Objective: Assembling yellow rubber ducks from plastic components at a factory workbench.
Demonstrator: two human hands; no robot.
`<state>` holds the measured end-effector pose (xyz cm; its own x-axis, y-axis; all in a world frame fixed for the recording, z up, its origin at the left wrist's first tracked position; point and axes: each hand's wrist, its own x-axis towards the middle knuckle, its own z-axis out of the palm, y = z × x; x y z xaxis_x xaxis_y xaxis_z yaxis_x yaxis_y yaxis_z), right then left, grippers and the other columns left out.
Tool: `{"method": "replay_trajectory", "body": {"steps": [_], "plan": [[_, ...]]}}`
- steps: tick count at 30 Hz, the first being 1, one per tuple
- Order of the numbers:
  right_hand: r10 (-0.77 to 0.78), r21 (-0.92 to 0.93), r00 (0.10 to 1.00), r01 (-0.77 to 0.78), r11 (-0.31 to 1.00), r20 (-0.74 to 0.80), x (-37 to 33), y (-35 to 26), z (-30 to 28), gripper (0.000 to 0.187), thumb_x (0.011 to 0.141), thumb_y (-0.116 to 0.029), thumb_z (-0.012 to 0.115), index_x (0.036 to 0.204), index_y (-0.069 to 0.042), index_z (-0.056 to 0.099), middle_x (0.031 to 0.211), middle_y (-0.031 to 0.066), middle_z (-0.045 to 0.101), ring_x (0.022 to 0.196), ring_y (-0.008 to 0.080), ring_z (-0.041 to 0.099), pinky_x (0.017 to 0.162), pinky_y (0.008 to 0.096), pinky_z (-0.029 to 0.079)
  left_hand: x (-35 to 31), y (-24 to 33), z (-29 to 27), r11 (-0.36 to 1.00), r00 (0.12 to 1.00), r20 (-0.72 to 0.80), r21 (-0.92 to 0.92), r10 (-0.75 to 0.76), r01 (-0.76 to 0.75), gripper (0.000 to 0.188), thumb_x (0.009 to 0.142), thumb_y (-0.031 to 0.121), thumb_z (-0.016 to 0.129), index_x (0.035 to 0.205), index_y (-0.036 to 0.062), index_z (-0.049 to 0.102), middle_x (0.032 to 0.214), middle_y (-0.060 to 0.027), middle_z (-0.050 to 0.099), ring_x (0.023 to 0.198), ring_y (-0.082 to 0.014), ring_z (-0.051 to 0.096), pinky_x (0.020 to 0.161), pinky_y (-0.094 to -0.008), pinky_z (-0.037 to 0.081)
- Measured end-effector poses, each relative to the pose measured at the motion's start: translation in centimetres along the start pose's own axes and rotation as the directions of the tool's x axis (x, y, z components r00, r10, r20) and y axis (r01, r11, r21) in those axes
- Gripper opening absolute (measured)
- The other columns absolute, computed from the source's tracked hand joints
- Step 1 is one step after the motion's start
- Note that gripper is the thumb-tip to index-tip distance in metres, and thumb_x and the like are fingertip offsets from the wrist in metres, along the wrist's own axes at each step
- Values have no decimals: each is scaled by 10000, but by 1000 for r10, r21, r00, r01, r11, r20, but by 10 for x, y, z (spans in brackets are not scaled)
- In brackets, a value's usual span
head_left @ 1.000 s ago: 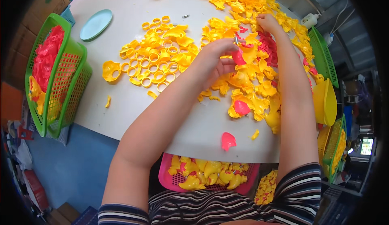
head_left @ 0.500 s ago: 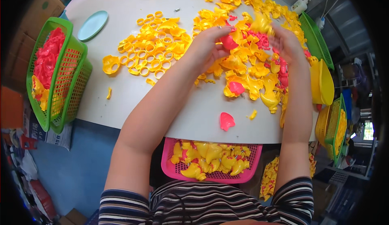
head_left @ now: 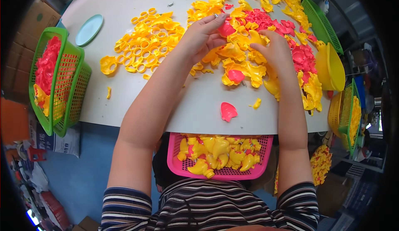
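My left hand [head_left: 200,37] curls round a glossy red-pink rounded plastic piece [head_left: 227,29], with fingertips above and below it. To its right, the thumb and index finger of my right hand [head_left: 274,51] close on a shiny yellow moulded plastic piece [head_left: 255,37]; part of that piece blends into the heap behind. Both hands are over a pile of thin yellow shells [head_left: 232,53] on the white table [head_left: 195,106]. Another pink shell [head_left: 236,76] rests on the near side of the pile, and a pink petal-shaped piece [head_left: 228,112] lies closer to me.
Yellow rings [head_left: 141,52] spread left of the pile; small pink parts [head_left: 259,19] lie beyond it. Green baskets [head_left: 68,73] stand at the left near a pale blue lid [head_left: 89,30]. A pink basket [head_left: 262,168] of yellow figures sits at my lap. A yellow scoop-like container [head_left: 330,69] is right.
The view has shifted a little. My right hand has come down and leftward, closer to my left hand, uncovering pink parts. My left hand stays at the red-pink piece.
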<state>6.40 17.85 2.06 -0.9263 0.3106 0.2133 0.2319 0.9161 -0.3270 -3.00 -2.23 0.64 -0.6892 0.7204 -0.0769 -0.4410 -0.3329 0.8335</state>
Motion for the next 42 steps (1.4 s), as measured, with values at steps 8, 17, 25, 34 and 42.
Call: {"method": "replay_trajectory", "body": {"steps": [8,17,25,34,42], "plan": [[-4,83,999,1,997,43,4,2,6,540,711,-222,745,1170,-9,557,1076,143,625,1002,226,602,859,320,475,-5,-2,11,991,999,-15,131,41,-38,458,869,349,597,1230,78,516,957,-33,627,823,-99,626,705,-228,533],[-168,987,979,-89,137,112,-9,18,-12,504,871,-202,603,1300,-12,417,1191,123,551,1079,223,562,904,365,480,-20,-4,37,865,945,-81,433,318,-254,489,798,338,696,1146,18,573,886,-64,630,707,-107,635,594,-211,500],[-164,958,978,-78,277,127,-20,-10,-6,517,904,-251,550,1327,-8,377,1324,100,426,1115,199,522,899,346,486,-28,-14,49,426,805,87,812,586,-398,479,720,165,754,1155,56,585,1038,-94,577,925,-149,591,691,-254,523],[-109,987,992,-49,151,65,-27,-18,-3,514,921,-264,520,1327,9,362,1239,99,489,1078,196,543,866,357,499,-27,-17,48,205,596,195,819,779,-536,425,678,100,767,1075,59,622,1016,-96,591,912,-199,603,725,-281,534],[-164,989,986,24,145,1,-29,-22,-4,530,903,-238,556,1331,4,358,1261,96,470,1078,181,535,864,343,492,-28,-17,50,198,567,209,796,797,-572,442,650,98,784,1061,60,628,1005,-99,616,872,-193,619,715,-282,530]]}}
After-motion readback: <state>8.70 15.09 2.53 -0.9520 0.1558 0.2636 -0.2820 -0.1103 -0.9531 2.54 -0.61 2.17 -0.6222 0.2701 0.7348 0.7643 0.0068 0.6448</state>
